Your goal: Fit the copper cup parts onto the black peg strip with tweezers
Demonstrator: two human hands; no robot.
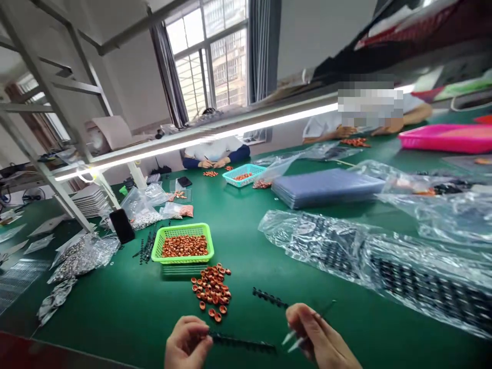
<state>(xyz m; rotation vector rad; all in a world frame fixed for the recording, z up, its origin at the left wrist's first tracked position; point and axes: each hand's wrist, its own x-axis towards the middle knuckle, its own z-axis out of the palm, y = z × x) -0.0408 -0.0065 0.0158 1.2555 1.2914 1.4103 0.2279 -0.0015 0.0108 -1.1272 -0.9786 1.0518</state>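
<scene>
Strip (242,342) in left grip (188,342)

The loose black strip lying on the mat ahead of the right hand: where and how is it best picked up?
Probably at the near end of the black strip, pinched across its narrow width from above. It lies flat on the green mat, slanting towards the right hand, with bare mat on both sides.

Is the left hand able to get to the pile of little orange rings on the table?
Probably yes. The left hand pinches a black strip, but the loose orange rings lie just ahead of it on the bare green table, with nothing between them.
</scene>
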